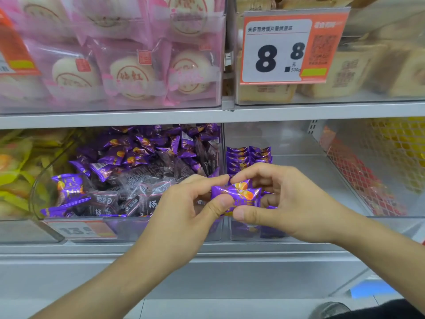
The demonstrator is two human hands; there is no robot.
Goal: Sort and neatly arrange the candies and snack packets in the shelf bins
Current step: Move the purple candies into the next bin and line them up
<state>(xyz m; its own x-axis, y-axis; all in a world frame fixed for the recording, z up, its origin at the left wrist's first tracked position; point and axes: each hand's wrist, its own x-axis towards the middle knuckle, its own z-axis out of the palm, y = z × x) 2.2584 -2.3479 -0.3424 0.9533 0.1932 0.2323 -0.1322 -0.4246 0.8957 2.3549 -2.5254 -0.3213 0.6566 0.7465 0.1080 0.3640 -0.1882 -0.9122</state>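
A small stack of purple candy packets with an orange picture [238, 195] is held between both hands in front of the lower shelf. My left hand [184, 210] pinches its left end with thumb and forefinger. My right hand [287, 199] grips its right side, thumb below and fingers curled over the top. Behind my left hand, a clear bin [128, 229] holds a loose mix of purple packets [142, 148] and dark brown packets [147, 173]. Two neat rows of purple packets [248, 155] stand in the clear bin on the right [299, 143].
The upper shelf carries pink-wrapped round pastries [128, 72] and beige cake packets [349, 72] behind a price tag reading 8.8 [282, 49]. Yellow-green packets [16, 171] fill the far-left lower bin. Red-and-yellow packets [379, 169] fill the far-right one. A grey shelf ledge [207, 249] runs below.
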